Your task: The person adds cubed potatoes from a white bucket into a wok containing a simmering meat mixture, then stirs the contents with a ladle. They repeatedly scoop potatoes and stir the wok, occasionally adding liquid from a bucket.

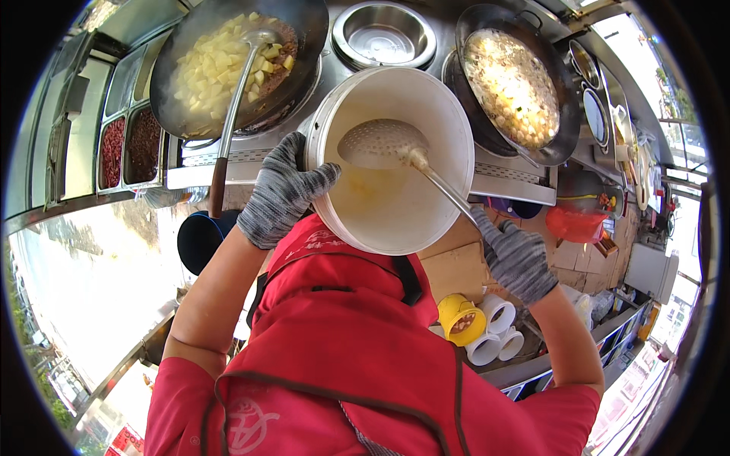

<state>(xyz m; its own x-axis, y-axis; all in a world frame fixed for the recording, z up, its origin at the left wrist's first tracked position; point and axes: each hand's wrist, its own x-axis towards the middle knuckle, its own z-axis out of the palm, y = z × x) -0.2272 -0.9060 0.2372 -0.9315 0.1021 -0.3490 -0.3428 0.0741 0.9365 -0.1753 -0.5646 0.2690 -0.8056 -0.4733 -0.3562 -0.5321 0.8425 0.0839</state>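
My left hand (285, 191), in a grey knitted glove, grips the rim of a white plastic bucket (399, 222) tilted so its inside faces me. My right hand (518, 256), gloved alike, is closed round the handle of a perforated metal skimmer (385, 142). The skimmer's bowl is inside the bucket, where a little yellowish residue shows on the bottom. Left of the bucket, a wok (165, 74) holds diced potatoes (211, 68) and browned mince-like food, with a wooden-handled ladle (234, 108) resting in it. To the right stands a second wok (479, 108) of bubbling pale food (513, 85).
Stacked steel basins (382, 40) sit between the woks on the steel stove. Trays of red (112, 154) and dark dried ingredients (142, 145) stand at the left. A dark bucket (199, 242), a yellow bucket (450, 310) and several white ones (485, 350) are lower down.
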